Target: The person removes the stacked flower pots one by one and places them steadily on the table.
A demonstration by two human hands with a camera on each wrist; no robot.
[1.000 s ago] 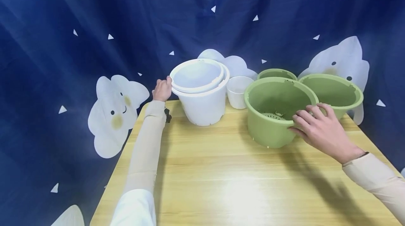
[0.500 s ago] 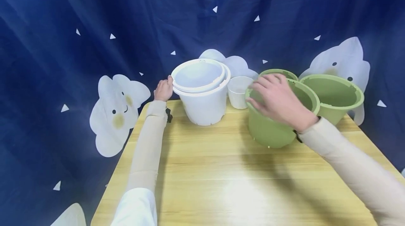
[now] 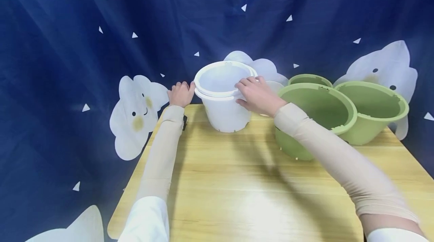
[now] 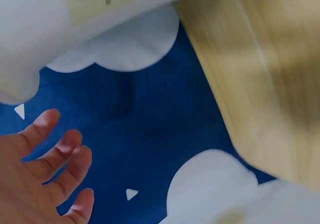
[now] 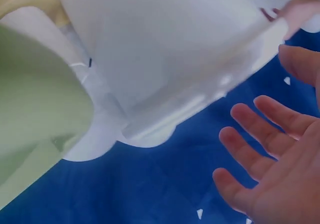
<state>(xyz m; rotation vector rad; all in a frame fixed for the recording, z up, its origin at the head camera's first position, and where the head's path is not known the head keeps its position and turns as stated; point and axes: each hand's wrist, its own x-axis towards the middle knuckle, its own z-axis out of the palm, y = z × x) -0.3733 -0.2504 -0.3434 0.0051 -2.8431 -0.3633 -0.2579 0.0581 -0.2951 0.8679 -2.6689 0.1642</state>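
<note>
Two nested white plastic buckets point(image 3: 226, 112) stand upright at the back of the table. The inner bucket point(image 3: 222, 76) now sits fairly level in the outer one. At their left rim is my left hand point(image 3: 181, 94), its thumb side by the edge; in the left wrist view its fingers point(image 4: 67, 159) are relaxed and spread, away from the bucket wall. My right hand point(image 3: 258, 95) reaches over the right side of the rim. In the right wrist view its fingers point(image 5: 260, 139) are spread and apart from the bucket; whether it touches the rim in the head view I cannot tell.
Several green buckets point(image 3: 369, 99) stand at the right, the front one point(image 3: 315, 102) under my right forearm. A small white pot point(image 3: 274, 85) is mostly hidden behind my right hand. The wooden table point(image 3: 217, 181) ends at a blue curtain point(image 3: 217, 16).
My right hand has left the front green bucket and moved left to the white buckets. The inner white bucket looks less tilted. My left hand's fingers have shifted at the left rim.
</note>
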